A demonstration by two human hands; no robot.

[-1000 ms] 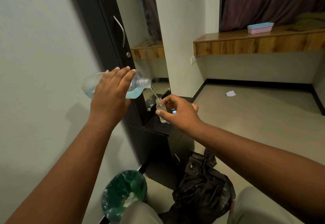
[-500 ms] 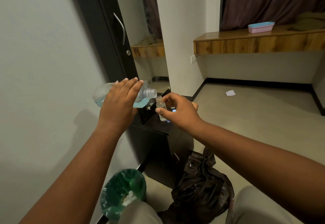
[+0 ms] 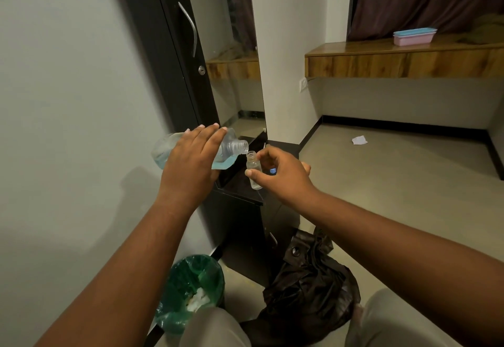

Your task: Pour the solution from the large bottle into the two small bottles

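I see a pale wall (image 3: 68, 87) filling the left side, and beside it a tall black wardrobe (image 3: 169, 55) with a curved metal handle and a mirror panel. A wooden shelf (image 3: 403, 60) runs along the far right wall, carrying a pink box with a blue lid (image 3: 414, 36). On the grey floor (image 3: 381, 183) a scrap of white paper (image 3: 359, 140) lies well away from my work. Low in view sit a crumpled dark bag (image 3: 308, 286) and, to its left, a bin lined with green plastic (image 3: 191, 289).

Both hands work over a low black cabinet (image 3: 240, 191) at the wardrobe's foot. My left hand (image 3: 191, 164) is wrapped over the large bottle (image 3: 231, 146), gripping it nearly on its side, uncapped neck pointing right; pale blue liquid pools along its lower side. Its mouth sits just above and to the left of the small bottle (image 3: 253, 166), close to that bottle's open top. I cannot make out any stream between them. My right hand (image 3: 281, 175) pinches the small bottle between thumb and fingers, keeping it upright with its base near the cabinet top; I cannot tell whether it touches. A small blue object (image 3: 272, 171) shows within that hand.
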